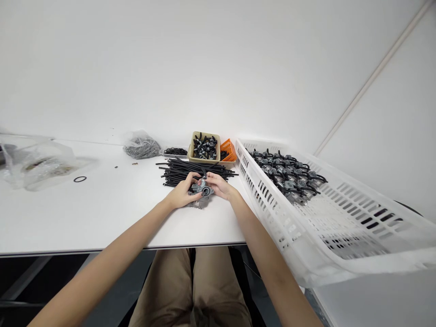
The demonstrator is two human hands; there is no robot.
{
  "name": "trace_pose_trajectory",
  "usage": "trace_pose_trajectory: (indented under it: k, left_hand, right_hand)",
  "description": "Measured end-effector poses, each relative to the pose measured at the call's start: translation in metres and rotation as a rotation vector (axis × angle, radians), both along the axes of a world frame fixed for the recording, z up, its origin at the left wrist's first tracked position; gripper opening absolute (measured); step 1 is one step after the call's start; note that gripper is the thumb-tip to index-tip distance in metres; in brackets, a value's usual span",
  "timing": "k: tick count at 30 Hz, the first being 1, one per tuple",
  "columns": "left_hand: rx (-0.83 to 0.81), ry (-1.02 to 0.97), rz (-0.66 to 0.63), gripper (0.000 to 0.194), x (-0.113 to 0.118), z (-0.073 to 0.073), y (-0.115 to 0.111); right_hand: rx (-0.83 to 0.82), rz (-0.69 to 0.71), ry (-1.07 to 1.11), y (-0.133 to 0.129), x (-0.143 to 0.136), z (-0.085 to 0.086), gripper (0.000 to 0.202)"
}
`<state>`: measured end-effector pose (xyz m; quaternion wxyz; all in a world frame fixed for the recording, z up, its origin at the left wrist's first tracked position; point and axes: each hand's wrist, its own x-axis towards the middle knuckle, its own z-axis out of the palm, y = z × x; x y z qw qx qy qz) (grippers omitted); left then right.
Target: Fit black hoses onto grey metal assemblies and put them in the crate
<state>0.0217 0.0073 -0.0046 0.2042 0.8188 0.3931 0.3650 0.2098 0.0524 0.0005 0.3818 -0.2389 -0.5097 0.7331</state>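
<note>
A small grey metal carburettor-like part rests on the white table, held between both hands. My left hand grips its left side. My right hand holds its right side, fingers on top of it. Just behind the hands lies a heap of short black hoses. Whether a hose is in my fingers cannot be told.
A tan bin of black-and-metal fittings and a small orange basket stand behind the hoses. A large white slotted crate at the right holds several finished grey parts. Plastic bags and a black ring lie at the left.
</note>
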Motion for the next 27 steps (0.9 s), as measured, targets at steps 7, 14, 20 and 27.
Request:
trace_pose_trajectory:
  k: [7,14,20,27]
  left_hand:
    - [-0.011,-0.001,-0.009,0.054,-0.0003,-0.0006,0.0015]
    - [-0.014,0.006,0.001,0.055,-0.0001,-0.0004,0.0013]
    - [-0.005,0.003,0.009,0.056,0.0002,-0.0010,0.0014]
    - [-0.020,0.011,0.013,0.057,-0.0004,-0.0008,0.0019]
  right_hand:
    - [0.005,-0.002,-0.013,-0.0018,0.0007,0.0014,0.037]
    - [0.024,0.006,-0.015,-0.0030,0.0004,0.0033,0.036]
    - [0.051,0.015,-0.037,-0.0039,0.0006,0.0040,0.036]
    - [0.042,0.016,-0.025,-0.0032,0.0005,0.0035,0.036]
